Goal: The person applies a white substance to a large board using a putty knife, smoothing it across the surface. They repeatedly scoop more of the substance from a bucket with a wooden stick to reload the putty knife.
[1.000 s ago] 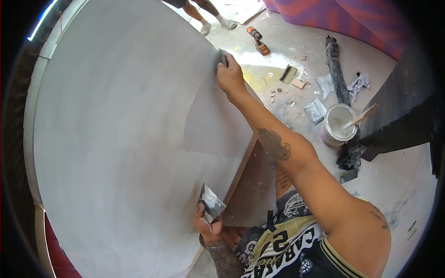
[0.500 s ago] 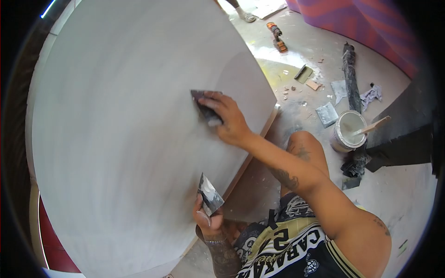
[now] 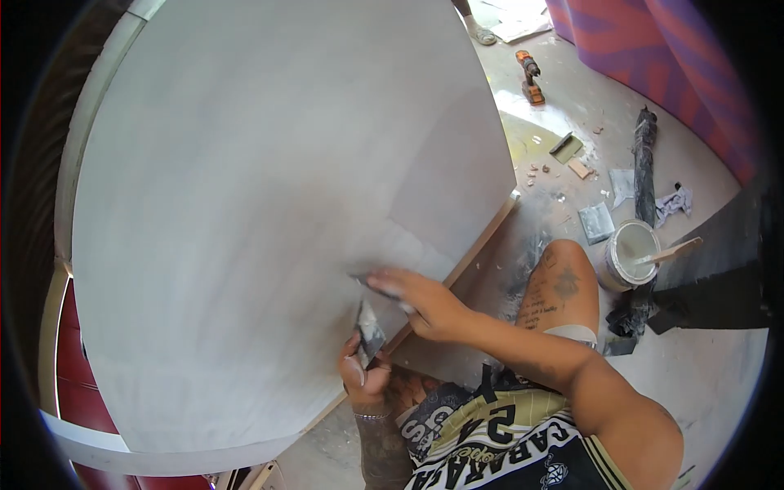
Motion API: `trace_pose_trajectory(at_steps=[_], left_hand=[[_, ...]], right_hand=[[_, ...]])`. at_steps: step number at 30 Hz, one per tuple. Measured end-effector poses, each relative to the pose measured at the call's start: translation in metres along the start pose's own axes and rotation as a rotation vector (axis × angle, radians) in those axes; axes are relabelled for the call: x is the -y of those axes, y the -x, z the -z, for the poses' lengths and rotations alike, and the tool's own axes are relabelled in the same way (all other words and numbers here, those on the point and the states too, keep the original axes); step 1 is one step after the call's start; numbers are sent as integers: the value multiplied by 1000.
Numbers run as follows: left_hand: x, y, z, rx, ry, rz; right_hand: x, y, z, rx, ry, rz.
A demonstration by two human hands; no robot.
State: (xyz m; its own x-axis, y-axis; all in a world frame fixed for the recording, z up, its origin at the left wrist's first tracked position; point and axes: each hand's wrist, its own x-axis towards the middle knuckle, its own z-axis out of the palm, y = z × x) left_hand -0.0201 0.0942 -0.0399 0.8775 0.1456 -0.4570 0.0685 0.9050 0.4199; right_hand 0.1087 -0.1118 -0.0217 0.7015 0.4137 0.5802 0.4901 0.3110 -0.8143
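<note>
In my closed left hand [image 3: 364, 379] is a metal filling knife [image 3: 371, 333], its triangular blade pointing up and smeared with white filler. My right hand [image 3: 426, 305] grips a dark, thin putty spreader [image 3: 363, 279], seen nearly edge-on just above the left blade's tip. Both tools are near the lower right part of a large, pale curved panel [image 3: 245, 180]. Greyish smears and a lighter patch mark the panel's surface.
A tub of filler [image 3: 630, 257] with a wooden stick [image 3: 674, 250] stands right of my knee. Beyond it lie a black wrapped roll [image 3: 644, 163], a sanding block [image 3: 596, 223] and an orange drill [image 3: 531, 77]. Another person's foot [image 3: 483, 34] shows at the top.
My right hand has come down from the panel's middle with the spreader, close to the filling knife. My left hand stays low, still holding its knife. The view has shifted slightly.
</note>
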Motion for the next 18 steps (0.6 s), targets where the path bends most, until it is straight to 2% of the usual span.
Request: trace_pose_trajectory(at_steps=[2, 3, 5, 6, 8, 10, 11, 14, 15, 18], left_hand=[[6, -13, 5, -51, -26, 105], [14, -12, -16, -4, -58, 134], [15, -12, -29, -29, -143, 61], [16, -11, -35, -43, -185, 27], [24, -1, -67, 76, -405, -255], [30, 8, -90, 194, -618, -536], [29, 2, -81, 291, -884, -732], [39, -17, -90, 757, -1483, -1301], [39, -22, -95, 905, -1663, -1342], [48, -36, -86, 859, -1738, -1256]], right_hand=[[16, 20, 11, 28, 21, 176], [13, 31, 15, 78, 76, 177], [-5, 56, 24, 173, 189, 181], [-21, 73, 32, 187, 185, 45], [-51, 98, 48, 207, 180, -225], [-36, 88, 49, -183, -536, -860], [-24, 83, 50, -395, -901, -1162], [3, 72, 55, -324, -1448, -1039], [13, 66, 53, -315, -1488, -1025], [18, 59, 75, -412, -1526, -891]])
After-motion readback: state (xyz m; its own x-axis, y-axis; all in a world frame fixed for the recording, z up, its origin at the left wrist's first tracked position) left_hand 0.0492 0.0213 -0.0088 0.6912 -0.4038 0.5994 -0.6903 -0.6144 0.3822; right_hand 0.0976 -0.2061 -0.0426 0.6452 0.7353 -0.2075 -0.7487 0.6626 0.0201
